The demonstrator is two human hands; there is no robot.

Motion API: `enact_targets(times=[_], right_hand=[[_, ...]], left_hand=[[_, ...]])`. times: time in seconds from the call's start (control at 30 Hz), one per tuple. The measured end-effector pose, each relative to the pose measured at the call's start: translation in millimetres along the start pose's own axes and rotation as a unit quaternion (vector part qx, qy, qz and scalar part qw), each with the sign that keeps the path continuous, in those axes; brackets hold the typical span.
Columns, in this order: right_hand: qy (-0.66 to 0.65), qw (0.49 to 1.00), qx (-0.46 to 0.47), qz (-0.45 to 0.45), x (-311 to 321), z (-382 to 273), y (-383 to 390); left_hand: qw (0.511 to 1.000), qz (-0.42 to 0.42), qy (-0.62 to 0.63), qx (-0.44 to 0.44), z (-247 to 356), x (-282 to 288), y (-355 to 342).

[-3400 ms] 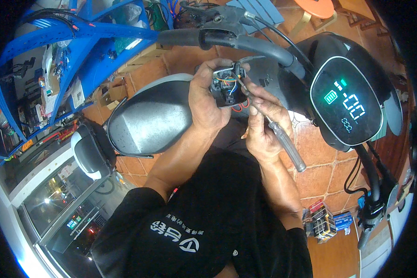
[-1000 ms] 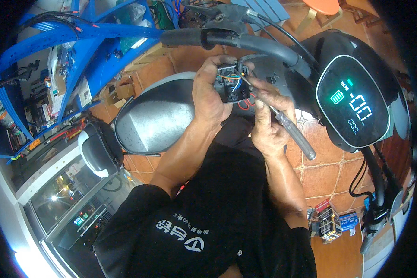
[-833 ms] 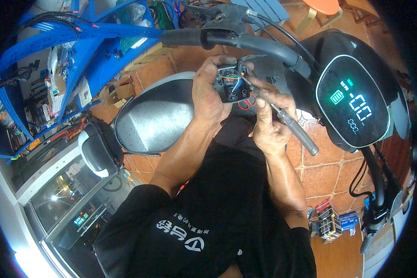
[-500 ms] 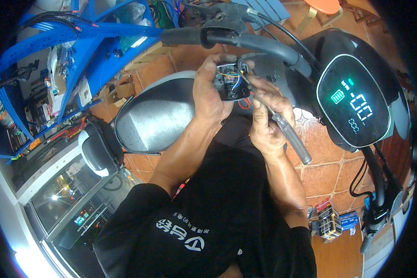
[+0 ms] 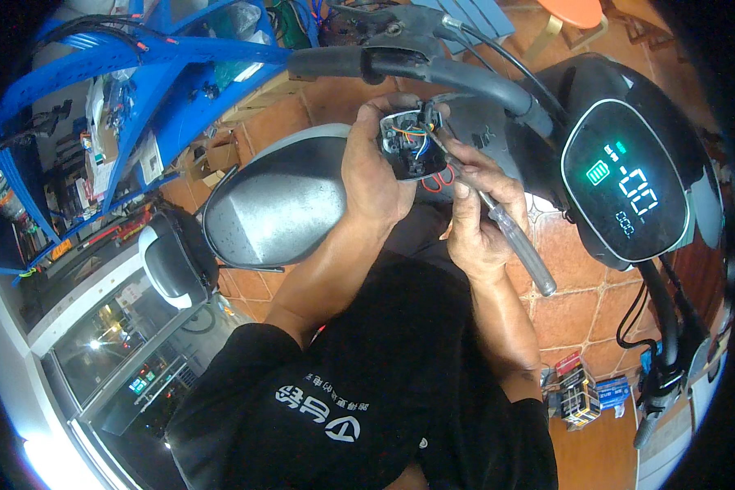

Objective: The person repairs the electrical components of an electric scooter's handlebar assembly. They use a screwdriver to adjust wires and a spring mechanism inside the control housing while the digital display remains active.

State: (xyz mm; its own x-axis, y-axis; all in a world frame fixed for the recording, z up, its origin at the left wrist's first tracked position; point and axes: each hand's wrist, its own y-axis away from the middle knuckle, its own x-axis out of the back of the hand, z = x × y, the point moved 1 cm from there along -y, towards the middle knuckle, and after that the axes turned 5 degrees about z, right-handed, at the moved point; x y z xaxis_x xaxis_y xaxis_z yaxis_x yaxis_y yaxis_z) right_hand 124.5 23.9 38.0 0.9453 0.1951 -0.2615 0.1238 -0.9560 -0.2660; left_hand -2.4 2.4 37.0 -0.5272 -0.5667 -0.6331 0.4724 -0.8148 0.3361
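Orange-brown square floor tiles [image 5: 565,312] spread beneath the work, with blue metal shelving [image 5: 167,55] crowded with parts at upper left. Between them stand a glossy black scooter seat [image 5: 278,200], a dark curved handlebar [image 5: 474,80] and a black rounded display panel [image 5: 621,184] with lit green and white marks.

Held in mid-air below the handlebar is a small open black plastic housing [image 5: 408,153] with thin coloured wires [image 5: 415,135] inside. The left hand [image 5: 374,175] has its grip closed around the housing's side and edge. The right hand [image 5: 483,211] pinches a slim screwdriver with a translucent grey handle [image 5: 524,255], its shaft slanting toward the housing; the tip is too small to make out for certain.

The housing looks light and stiff, best held by its outer shell; the wires seem flexible and easily snagged. The screwdriver's smooth handle may be slippery.
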Motion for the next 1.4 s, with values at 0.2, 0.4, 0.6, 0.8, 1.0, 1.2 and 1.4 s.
enact_targets(times=[0.2,0.4,0.6,0.8,1.0,1.2,1.4], right_hand=[[-0.034,0.999,-0.003,-0.007,1.1,-1.5,-3.2],[-0.056,0.998,-0.019,-0.032,3.6,-5.4,-6.3],[-0.04,0.996,0.016,-0.081,6.9,-7.9,-10.1],[-0.046,0.996,0.017,-0.069,7.9,-8.7,-7.8],[-0.074,0.996,-0.017,-0.045,7.6,-13.1,-5.3],[-0.031,0.998,0.003,-0.047,5.2,-16.6,-5.5],[0.034,0.995,0.063,-0.07,-0.6,-24.9,-9.6]], left_hand=[[0.999,0.016,-0.028,-0.008,1.6,-5.1,2.9],[1.0,0.003,-0.019,0.002,4.1,-7.4,5.7],[0.999,0.002,-0.031,0.009,8.2,-8.8,10.4],[0.999,0.016,-0.031,-0.022,3.6,-15.5,12.4],[0.999,-0.032,-0.027,-0.028,2.3,-6.5,11.8],[0.998,-0.029,-0.027,-0.049,-2.9,-2.1,10.5],[0.999,-0.007,-0.027,-0.016,-2.8,-7.2,12.7]])
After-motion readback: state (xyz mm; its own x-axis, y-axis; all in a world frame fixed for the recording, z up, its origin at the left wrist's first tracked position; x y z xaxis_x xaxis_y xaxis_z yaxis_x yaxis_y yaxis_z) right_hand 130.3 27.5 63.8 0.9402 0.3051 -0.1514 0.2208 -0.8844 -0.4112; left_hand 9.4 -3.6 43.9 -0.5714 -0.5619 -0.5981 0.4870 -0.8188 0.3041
